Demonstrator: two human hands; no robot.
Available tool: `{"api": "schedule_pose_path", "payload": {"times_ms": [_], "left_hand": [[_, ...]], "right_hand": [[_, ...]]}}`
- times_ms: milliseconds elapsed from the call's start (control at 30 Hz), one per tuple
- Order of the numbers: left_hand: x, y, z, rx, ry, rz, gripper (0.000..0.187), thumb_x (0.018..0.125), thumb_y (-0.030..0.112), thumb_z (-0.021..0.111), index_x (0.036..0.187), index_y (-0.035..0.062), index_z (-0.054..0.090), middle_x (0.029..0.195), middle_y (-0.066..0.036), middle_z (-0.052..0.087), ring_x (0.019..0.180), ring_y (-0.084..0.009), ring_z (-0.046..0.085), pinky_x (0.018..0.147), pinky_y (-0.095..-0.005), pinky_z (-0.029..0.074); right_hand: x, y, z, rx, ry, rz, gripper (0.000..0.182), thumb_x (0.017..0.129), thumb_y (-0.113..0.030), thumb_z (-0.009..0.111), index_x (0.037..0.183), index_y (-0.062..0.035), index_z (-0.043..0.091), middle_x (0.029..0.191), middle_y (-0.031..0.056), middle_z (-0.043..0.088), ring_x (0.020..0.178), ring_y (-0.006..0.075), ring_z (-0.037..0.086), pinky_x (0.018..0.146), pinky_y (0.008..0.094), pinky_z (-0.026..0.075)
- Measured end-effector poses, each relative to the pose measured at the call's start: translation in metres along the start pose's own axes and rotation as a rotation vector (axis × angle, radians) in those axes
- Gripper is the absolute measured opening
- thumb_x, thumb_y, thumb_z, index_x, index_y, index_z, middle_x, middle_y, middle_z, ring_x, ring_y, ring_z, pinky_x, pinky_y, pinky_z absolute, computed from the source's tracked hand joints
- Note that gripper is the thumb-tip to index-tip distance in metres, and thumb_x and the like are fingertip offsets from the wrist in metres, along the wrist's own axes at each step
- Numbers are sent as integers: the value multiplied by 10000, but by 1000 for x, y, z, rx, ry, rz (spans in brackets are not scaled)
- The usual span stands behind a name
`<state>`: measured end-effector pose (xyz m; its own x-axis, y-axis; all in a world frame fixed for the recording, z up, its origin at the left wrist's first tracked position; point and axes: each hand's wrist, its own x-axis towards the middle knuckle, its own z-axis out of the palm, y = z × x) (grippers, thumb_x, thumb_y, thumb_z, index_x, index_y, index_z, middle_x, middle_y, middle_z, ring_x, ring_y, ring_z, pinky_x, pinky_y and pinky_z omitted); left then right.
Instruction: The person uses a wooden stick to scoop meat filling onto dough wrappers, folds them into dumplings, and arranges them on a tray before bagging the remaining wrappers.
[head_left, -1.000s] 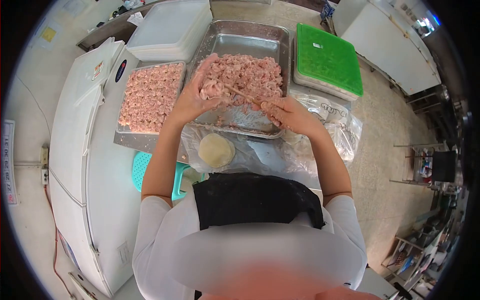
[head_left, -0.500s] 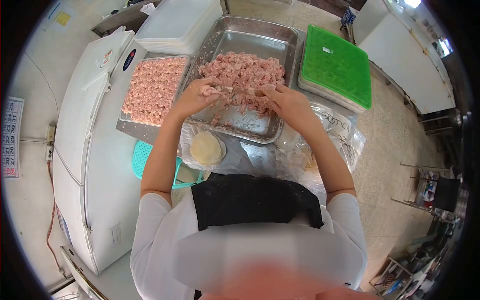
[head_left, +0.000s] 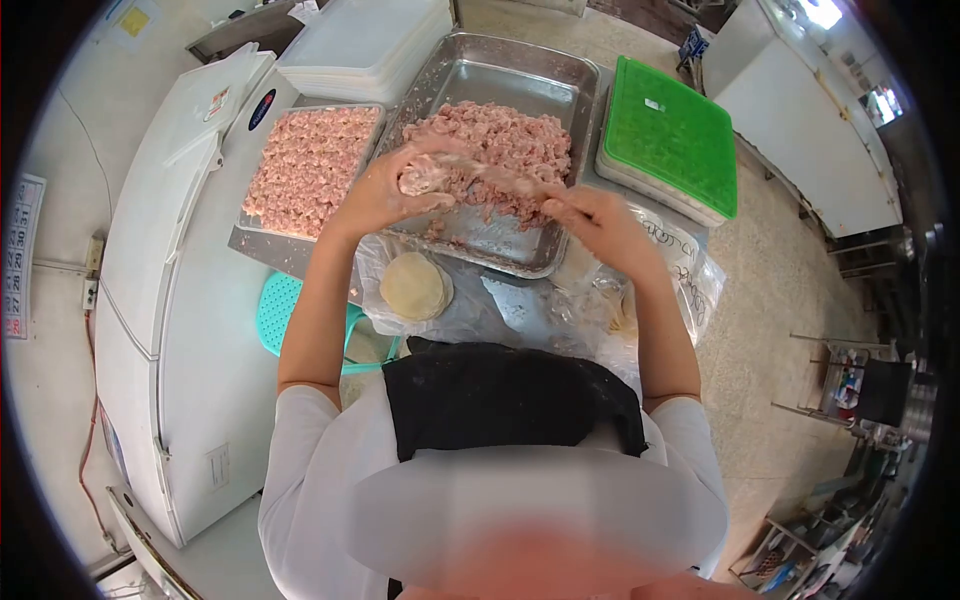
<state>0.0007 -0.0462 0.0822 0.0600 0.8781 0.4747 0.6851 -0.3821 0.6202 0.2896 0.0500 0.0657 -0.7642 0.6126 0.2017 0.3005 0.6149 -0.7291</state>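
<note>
Pink minced filling [head_left: 520, 142] lies heaped in a deep metal tray [head_left: 520, 60]. Over the tray's left side, my left hand [head_left: 385, 190] is cupped around a whitish wrapper with filling [head_left: 425, 176]. My right hand [head_left: 600, 225] grips the end of a thin spatula [head_left: 510, 182], blurred by motion, which reaches left across the filling towards my left hand. A stack of round pale wrappers [head_left: 412, 286] rests on plastic in front of the tray. To the left stands a tray of shaped filled pieces [head_left: 312, 170] in rows.
White stacked trays [head_left: 365, 40] stand at the back left. A box with a green lid [head_left: 672, 135] is right of the metal tray, with clear plastic bags [head_left: 690, 275] nearer me. A turquoise stool [head_left: 275, 315] is below the table's left edge, beside a white freezer [head_left: 210, 300].
My left hand has opened wider around the wrapper and filling, which now show more. My right hand has moved right and slightly down with the spatula.
</note>
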Motion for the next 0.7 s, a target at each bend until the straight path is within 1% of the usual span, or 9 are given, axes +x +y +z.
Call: {"api": "schedule_pose_path", "payload": {"times_ms": [67, 133, 167, 267, 400, 467, 500, 567, 700], "left_hand": [[-3, -5, -7, -317, -305, -170, 392, 704, 173, 782, 1040, 62, 613, 993, -46, 636, 913, -147, 597, 836, -304, 472], [-7, -10, -11, -234, -319, -193, 360, 700, 179, 785, 995, 52, 622, 982, -47, 634, 901, -149, 597, 827, -308, 474], [-7, -14, -14, -142, -331, -220, 330, 696, 185, 787, 949, 42, 630, 972, -48, 632, 890, -152, 596, 817, -311, 475], [-35, -72, -4, -108, -130, -345, 337, 698, 192, 795, 943, 36, 624, 977, -52, 630, 878, -146, 596, 812, -307, 473], [-33, -36, -45, -99, -167, -244, 296, 725, 180, 784, 931, 34, 630, 997, -52, 637, 866, -145, 604, 819, -311, 484], [-42, -30, -70, -341, -204, -427, 311, 741, 190, 780, 979, 52, 635, 1008, -63, 640, 897, -154, 603, 855, -318, 474], [-48, -39, -78, -341, -198, -426, 311, 741, 190, 780, 979, 52, 635, 1008, -63, 640, 897, -154, 603, 855, -318, 474], [-60, -62, -92, -304, -105, -114, 486, 708, 334, 802, 1064, 52, 628, 1053, -132, 651, 995, -264, 613, 877, -357, 461], [-86, -92, -141, -123, -127, -256, 532, 692, 337, 812, 1087, 31, 626, 1061, -133, 657, 1001, -253, 615, 891, -356, 459]], "right_hand": [[6, -17, 23, 68, -116, -89, 302, 911, -215, 587, 1144, -32, 637, 1104, 168, 653, 952, 269, 652, 841, 308, 487], [10, -34, 27, 64, -133, -63, 280, 902, -205, 587, 1141, -71, 643, 1011, 135, 664, 879, 285, 650, 784, 337, 506], [11, -43, 14, -156, -103, -29, 299, 908, -254, 571, 1149, -88, 632, 1001, 132, 656, 867, 307, 643, 749, 373, 507], [10, -73, 24, -417, 11, -65, 310, 912, -301, 555, 1153, -115, 615, 968, 120, 639, 831, 323, 634, 690, 415, 507], [20, -95, 41, -554, 40, -47, 285, 912, -281, 550, 1144, -128, 614, 909, 113, 626, 792, 326, 626, 665, 427, 503], [27, -113, 38, -467, 59, -81, 286, 916, -279, 544, 1148, -127, 612, 902, 113, 627, 798, 327, 625, 667, 428, 503], [32, -123, 42, -370, 82, -101, 287, 920, -277, 539, 1152, -125, 610, 895, 114, 627, 804, 327, 624, 669, 429, 503], [46, -139, 75, -406, 53, -106, 281, 923, -262, 537, 1154, -119, 609, 904, 120, 633, 822, 331, 625, 680, 428, 502], [75, -153, 127, -282, -21, -61, 266, 926, -209, 545, 1152, -85, 611, 986, 140, 655, 898, 333, 630, 744, 404, 504]]}}
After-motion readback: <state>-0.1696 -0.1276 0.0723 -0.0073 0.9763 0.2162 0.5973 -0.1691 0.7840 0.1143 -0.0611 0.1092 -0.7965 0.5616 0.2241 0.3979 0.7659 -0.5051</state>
